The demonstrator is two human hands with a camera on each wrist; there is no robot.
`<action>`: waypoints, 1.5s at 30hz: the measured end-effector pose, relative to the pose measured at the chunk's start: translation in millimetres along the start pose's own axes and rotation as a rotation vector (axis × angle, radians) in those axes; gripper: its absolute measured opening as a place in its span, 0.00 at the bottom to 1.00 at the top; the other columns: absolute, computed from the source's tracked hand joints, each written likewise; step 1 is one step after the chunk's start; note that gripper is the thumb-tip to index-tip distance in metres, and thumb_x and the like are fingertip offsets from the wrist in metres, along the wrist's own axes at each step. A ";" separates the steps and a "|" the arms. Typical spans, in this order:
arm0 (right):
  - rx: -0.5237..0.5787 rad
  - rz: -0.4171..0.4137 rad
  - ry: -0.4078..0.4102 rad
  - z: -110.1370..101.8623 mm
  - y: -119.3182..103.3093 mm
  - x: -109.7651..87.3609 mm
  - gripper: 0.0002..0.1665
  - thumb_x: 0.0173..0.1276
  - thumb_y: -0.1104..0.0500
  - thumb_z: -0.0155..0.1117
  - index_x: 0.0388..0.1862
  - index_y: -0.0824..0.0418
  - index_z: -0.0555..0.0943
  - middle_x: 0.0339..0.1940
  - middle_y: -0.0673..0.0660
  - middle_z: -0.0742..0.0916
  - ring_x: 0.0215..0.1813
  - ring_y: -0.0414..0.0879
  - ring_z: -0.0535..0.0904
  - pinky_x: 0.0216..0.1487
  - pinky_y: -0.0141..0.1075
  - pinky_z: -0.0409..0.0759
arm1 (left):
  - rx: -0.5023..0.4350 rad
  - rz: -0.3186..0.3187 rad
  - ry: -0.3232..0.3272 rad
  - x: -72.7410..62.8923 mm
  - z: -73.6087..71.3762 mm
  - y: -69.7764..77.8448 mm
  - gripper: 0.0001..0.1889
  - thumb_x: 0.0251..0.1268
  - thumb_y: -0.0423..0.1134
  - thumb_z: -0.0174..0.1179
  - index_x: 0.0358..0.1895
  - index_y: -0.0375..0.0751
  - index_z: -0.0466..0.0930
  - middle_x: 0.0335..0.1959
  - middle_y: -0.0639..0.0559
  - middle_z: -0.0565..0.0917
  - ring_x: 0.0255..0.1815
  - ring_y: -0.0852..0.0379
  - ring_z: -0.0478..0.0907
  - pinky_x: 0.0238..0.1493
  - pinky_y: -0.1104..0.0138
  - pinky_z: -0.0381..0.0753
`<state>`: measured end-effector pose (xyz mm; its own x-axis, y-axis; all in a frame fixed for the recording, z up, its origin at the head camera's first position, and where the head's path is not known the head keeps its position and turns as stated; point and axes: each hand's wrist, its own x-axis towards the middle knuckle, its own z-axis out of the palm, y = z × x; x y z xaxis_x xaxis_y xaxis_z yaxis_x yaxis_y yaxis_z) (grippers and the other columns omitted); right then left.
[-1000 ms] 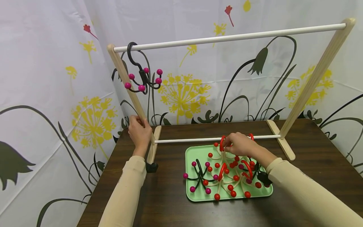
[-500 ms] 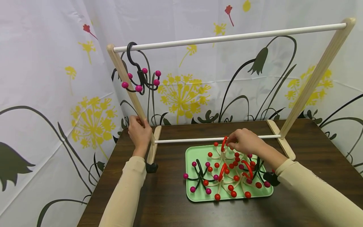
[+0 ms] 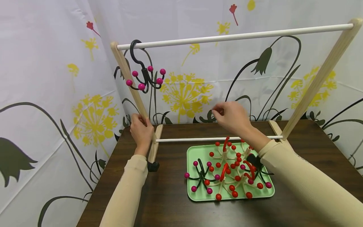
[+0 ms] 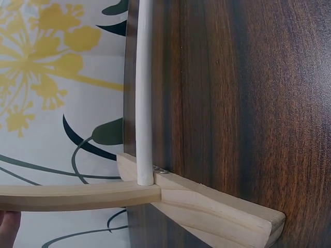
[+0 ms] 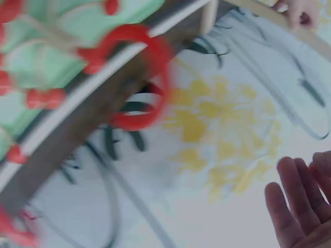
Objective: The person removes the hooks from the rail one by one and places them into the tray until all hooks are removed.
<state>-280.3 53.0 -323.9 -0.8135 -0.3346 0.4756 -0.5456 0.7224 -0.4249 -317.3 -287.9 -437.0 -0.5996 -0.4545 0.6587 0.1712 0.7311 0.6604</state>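
Note:
My left hand [image 3: 141, 133] grips the left wooden post [image 3: 135, 98] of a hanging rack, low down near its foot. Above the tray, in front of the curtain, my right hand [image 3: 233, 117] is raised with its fingers loosely bent and nothing in them. Below it on the green tray [image 3: 193, 150] sit several cream spider hangers with red hooks and red ball tips; one red hook [image 3: 226, 143] stands near the back edge. A black spider hanger [image 3: 145, 74] with pink balls hangs from the left end of the white top rod [image 3: 215, 39].
Another black hanger [image 3: 201, 174] lies at the tray's left side, and one more [image 3: 259, 170] is at its right. The white lower rod [image 3: 175, 139] crosses just behind the tray. The rack's right post [image 3: 317, 80] leans outward over the dark wooden table [image 3: 167, 189].
My right hand has left the red hook at the back of the tray and risen up and left. The left hand stays on the post. The hanging black hanger sways slightly.

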 end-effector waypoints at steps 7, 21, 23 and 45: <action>0.221 -0.159 0.043 5.3 -59.9 50.4 0.14 0.69 0.60 0.63 0.51 0.62 0.84 0.48 0.55 0.87 0.50 0.46 0.83 0.47 0.38 0.80 | -0.005 0.003 -0.008 -0.6 2.2 8.8 0.10 0.62 0.34 0.62 0.39 0.33 0.72 0.33 0.40 0.77 0.32 0.40 0.76 0.37 0.46 0.72; 0.220 -0.299 -0.012 25.8 -115.6 92.3 0.29 0.73 0.59 0.57 0.72 0.58 0.69 0.63 0.55 0.78 0.62 0.46 0.72 0.63 0.35 0.66 | -0.002 0.029 -0.015 -0.7 6.7 13.4 0.10 0.62 0.34 0.62 0.40 0.34 0.72 0.33 0.40 0.77 0.32 0.41 0.78 0.36 0.46 0.74; 0.246 -0.269 0.004 24.8 -116.1 92.4 0.28 0.72 0.60 0.58 0.70 0.59 0.71 0.55 0.55 0.79 0.51 0.47 0.75 0.53 0.35 0.71 | -0.005 0.031 -0.018 -0.2 7.0 14.0 0.10 0.62 0.35 0.62 0.40 0.33 0.72 0.34 0.40 0.77 0.32 0.41 0.78 0.36 0.47 0.74; 0.212 0.174 0.198 -1.2 -90.5 92.2 0.22 0.61 0.48 0.72 0.54 0.53 0.86 0.25 0.53 0.80 0.30 0.46 0.71 0.30 0.34 0.63 | -0.004 -0.006 0.017 -0.6 -2.9 3.8 0.09 0.62 0.34 0.61 0.40 0.33 0.72 0.33 0.40 0.77 0.32 0.40 0.77 0.37 0.46 0.73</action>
<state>-305.7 -42.6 -240.7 -0.8542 -0.0783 0.5140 -0.4490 0.6097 -0.6532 -314.0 -286.4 -433.8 -0.5871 -0.4679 0.6605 0.1708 0.7260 0.6661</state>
